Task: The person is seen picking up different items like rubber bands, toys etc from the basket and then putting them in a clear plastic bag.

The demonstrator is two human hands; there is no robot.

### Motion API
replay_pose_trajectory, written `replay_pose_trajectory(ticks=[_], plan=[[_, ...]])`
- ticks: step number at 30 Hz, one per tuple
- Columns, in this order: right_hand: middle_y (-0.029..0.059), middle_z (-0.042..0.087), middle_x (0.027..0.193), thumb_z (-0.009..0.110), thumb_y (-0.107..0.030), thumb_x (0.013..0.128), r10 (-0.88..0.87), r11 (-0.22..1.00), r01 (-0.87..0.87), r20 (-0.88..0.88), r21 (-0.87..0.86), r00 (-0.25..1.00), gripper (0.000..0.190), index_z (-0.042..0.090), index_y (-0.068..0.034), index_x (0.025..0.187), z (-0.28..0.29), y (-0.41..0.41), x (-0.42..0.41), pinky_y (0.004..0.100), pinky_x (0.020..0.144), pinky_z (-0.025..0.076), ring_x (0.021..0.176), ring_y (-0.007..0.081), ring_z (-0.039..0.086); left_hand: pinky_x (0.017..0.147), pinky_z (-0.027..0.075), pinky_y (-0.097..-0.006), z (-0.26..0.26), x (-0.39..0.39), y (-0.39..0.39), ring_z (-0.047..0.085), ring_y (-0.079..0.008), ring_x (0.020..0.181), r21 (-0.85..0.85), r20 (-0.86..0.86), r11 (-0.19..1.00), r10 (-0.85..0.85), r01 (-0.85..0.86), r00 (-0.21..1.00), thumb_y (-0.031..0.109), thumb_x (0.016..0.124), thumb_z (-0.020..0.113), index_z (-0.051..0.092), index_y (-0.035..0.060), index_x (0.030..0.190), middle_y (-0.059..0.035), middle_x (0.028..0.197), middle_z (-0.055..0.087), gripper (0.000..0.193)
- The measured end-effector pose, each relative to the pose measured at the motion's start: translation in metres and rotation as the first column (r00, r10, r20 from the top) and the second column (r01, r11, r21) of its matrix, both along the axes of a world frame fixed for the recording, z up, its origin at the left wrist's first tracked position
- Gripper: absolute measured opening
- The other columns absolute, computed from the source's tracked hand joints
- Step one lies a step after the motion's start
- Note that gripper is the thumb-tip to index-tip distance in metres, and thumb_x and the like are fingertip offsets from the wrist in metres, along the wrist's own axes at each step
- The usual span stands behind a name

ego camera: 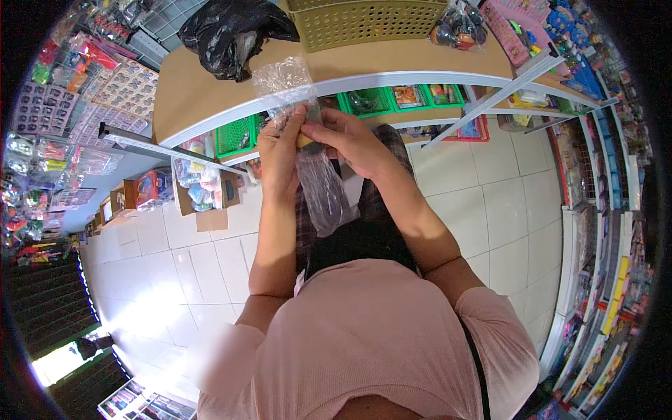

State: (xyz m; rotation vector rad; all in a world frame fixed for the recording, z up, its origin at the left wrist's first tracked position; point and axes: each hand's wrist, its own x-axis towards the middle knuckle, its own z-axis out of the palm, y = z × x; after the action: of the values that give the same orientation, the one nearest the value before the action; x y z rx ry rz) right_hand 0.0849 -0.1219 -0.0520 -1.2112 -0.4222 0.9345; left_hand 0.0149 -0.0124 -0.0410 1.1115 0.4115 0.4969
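Note:
Both hands grip a long clear plastic bag [325,197] around its middle, just in front of the shelf edge. My left hand [280,149] pinches it from the left, the thumb pointing up along it. From the other side, the thumb and fingers of my right hand [349,139] press on it. Above my hands the crinkled upper part of the bag reaches over the shelf board; its lower part hangs toward my lap. A small yellowish patch shows between my fingers, and I cannot tell what it is.
On the wooden shelf board [399,60] are a black plastic bag [231,37], an olive plastic basket [367,26] and a clear bag of small items [460,29]. Green baskets [367,101] line the level below. An open cardboard box [202,184] stands on the tiled floor at left.

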Motion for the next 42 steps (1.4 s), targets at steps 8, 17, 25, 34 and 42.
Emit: replay_pose_trajectory(ticks=[8,17,25,34,42], plan=[[-0.0024,0.061,0.091,0.061,-0.026,0.088,0.072,0.997,-0.073,0.032,0.008,0.997,0.026,0.058,-0.007,0.105,-0.007,0.001,-0.005,0.0173,0.063,0.044,0.081,0.0031,0.056,0.074,0.050,-0.0254,0.001,0.000,0.004,0.062,-0.0145,0.086,0.013,0.031,1.000,0.004,-0.005,1.000,0.014,0.091,0.056,0.063,-0.0047,0.101,-0.0129,0.097,0.067,0.022],[0.0020,0.062,0.090,0.063,-0.022,0.088,0.051,0.997,-0.054,0.051,0.052,0.997,0.025,0.060,-0.001,0.101,-0.009,0.004,-0.010,0.0222,0.071,0.046,0.083,0.0070,0.056,0.079,0.050,-0.0282,0.003,0.002,0.003,0.064,-0.0191,0.088,0.030,0.086,0.995,0.089,-0.092,0.992,0.014,0.091,0.055,0.062,-0.0064,0.101,-0.0152,0.098,0.066,0.024],[0.0001,0.062,0.089,0.058,-0.028,0.090,0.176,0.982,-0.173,0.037,-0.070,0.984,0.031,0.060,-0.002,0.106,0.009,0.001,-0.018,0.0204,0.067,0.045,0.079,0.0057,0.055,0.085,0.047,-0.0295,0.009,0.000,0.018,0.062,-0.0199,0.094,0.083,0.110,0.987,0.128,-0.137,0.986,0.017,0.093,0.053,0.057,-0.0087,0.108,-0.0165,0.105,0.064,0.030],[-0.0029,0.060,0.079,0.057,-0.030,0.091,-0.270,0.963,0.261,0.284,0.067,0.920,0.026,0.061,-0.005,0.096,0.004,0.002,0.002,0.0166,0.051,0.038,0.065,0.0018,0.050,0.089,0.044,-0.0305,-0.007,-0.018,0.007,0.055,-0.0185,0.104,-0.107,-0.025,0.950,-0.298,0.294,0.954,0.029,0.095,0.048,0.046,-0.0052,0.121,-0.0112,0.112,0.057,0.043],[0.0082,0.063,0.077,0.063,-0.032,0.086,-0.236,0.965,0.263,0.434,-0.003,0.870,0.034,0.058,0.001,0.094,0.008,-0.004,0.014,0.0292,0.064,0.046,0.070,0.0132,0.059,0.082,0.046,-0.0253,-0.001,-0.013,-0.010,0.057,-0.0122,0.096,-0.248,-0.040,0.936,-0.267,0.249,0.963,0.024,0.096,0.048,0.053,-0.0032,0.115,-0.0087,0.106,0.059,0.033]])
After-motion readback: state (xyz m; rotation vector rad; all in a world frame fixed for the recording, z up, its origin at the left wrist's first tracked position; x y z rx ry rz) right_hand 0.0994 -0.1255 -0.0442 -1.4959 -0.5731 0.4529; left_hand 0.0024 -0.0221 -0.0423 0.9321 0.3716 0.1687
